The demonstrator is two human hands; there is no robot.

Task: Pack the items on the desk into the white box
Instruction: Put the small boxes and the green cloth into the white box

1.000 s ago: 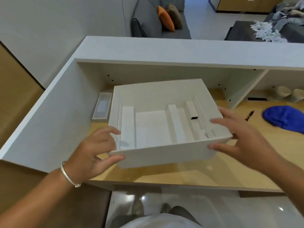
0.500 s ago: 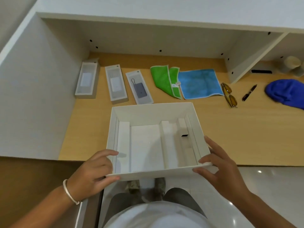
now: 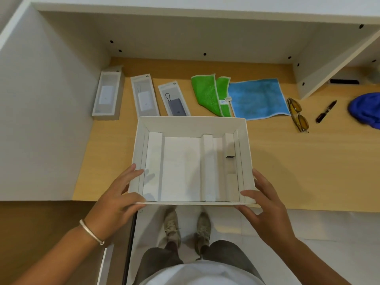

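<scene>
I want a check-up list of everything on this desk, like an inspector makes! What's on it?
Surface: light wooden desk top, dry, flat.
Job's things: open white cardboard box with inner dividers, nothing packed; three long product boxes; folded green cloth; blue cloth; yellow-lensed glasses; dark pen.
Clutter: blue rounded thing, partly cut off.
Hands: left hand and right hand grip the box's near corners.
Cables: nothing seen.
Surroundings: white shelf walls; pale floor, shoes below.
</scene>
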